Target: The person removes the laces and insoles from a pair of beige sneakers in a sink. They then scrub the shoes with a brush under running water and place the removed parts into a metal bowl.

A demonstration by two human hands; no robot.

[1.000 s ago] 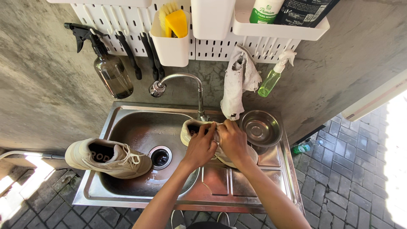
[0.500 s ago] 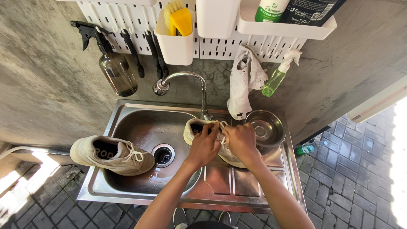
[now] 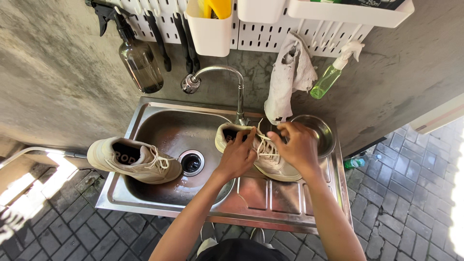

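Note:
A cream sneaker (image 3: 270, 164) lies on the drainboard of a steel sink (image 3: 145, 198), toe toward me. My left hand (image 3: 238, 155) rests on its tongue and pinches the white laces (image 3: 265, 143). My right hand (image 3: 299, 147) grips the laces from the other side, fingers curled over the shoe's top. A second cream sneaker (image 3: 135, 160) sits on the left rim of the sink basin, laces loose.
A curved faucet (image 3: 227, 79) rises behind the basin, drain (image 3: 192, 163) below. A steel bowl (image 3: 323, 131) stands behind my right hand. On the wall hang a white pegboard (image 3: 270, 29), brown spray bottle (image 3: 140, 60), green spray bottle (image 3: 328, 77), white rag (image 3: 290, 77) and bins. Brick paving surrounds the sink.
My head has come closer, so the sink fills more of the view. Both hands stay on the right sneaker, and the laces now stand pulled up between my fingers.

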